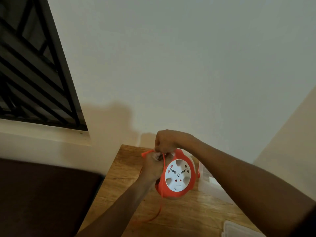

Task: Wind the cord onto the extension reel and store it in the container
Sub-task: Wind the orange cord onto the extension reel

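Head view: extension reel [177, 175] held upright above table [130, 170], winding under way.
Left hand [152, 170] clenched on reel's left rim, steadying it, apparently so turns lay evenly; right hand [166, 141] pinching orange cord [158, 212] at reel's top, feeding it on. Loose cord trailing down across table. Clear container [207, 183] just right of reel, partly hidden behind it. Fingertips blurred; plug end not made out.

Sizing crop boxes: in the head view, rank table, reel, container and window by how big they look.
1. Window, largest.
2. Table.
3. Reel and container: unsure, since the arm hides much of the clear container, which lies farther from the camera.
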A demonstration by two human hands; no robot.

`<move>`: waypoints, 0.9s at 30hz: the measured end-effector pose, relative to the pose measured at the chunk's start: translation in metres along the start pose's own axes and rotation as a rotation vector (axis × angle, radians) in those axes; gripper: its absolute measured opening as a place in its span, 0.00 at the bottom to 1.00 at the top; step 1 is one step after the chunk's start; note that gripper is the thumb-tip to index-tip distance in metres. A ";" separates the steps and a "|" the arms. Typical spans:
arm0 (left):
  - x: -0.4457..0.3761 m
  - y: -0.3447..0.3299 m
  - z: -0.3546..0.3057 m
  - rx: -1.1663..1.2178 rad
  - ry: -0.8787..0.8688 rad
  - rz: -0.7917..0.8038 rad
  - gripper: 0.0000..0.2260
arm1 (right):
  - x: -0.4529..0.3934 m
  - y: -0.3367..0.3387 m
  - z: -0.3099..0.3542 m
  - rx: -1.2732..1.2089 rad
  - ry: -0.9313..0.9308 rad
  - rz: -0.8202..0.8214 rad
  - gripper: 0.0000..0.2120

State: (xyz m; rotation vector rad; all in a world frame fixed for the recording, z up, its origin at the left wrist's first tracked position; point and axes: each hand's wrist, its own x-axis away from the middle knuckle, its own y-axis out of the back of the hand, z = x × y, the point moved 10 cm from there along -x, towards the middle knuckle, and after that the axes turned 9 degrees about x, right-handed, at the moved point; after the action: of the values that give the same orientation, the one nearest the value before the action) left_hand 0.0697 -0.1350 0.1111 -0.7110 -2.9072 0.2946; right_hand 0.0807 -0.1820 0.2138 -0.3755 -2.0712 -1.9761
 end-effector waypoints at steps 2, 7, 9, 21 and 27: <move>0.005 -0.001 0.005 -0.013 0.024 0.018 0.07 | -0.003 0.001 0.007 0.078 0.020 0.044 0.12; 0.004 0.007 0.001 -0.018 -0.013 0.003 0.05 | -0.009 0.011 0.012 0.202 0.016 -0.058 0.10; 0.004 0.009 -0.001 0.001 -0.020 -0.002 0.05 | -0.012 0.011 0.007 0.166 0.000 -0.103 0.17; 0.000 0.013 0.008 0.094 0.061 -0.017 0.06 | -0.013 0.020 -0.055 -0.714 -0.102 -0.309 0.13; -0.002 0.014 0.012 0.152 0.072 -0.018 0.15 | -0.013 -0.010 -0.082 -1.299 -0.190 -0.200 0.14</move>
State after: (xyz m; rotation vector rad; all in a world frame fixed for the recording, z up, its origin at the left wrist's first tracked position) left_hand 0.0756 -0.1257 0.0958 -0.6572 -2.7853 0.4712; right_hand 0.0899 -0.2641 0.2033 -0.5781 -0.5873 -3.2462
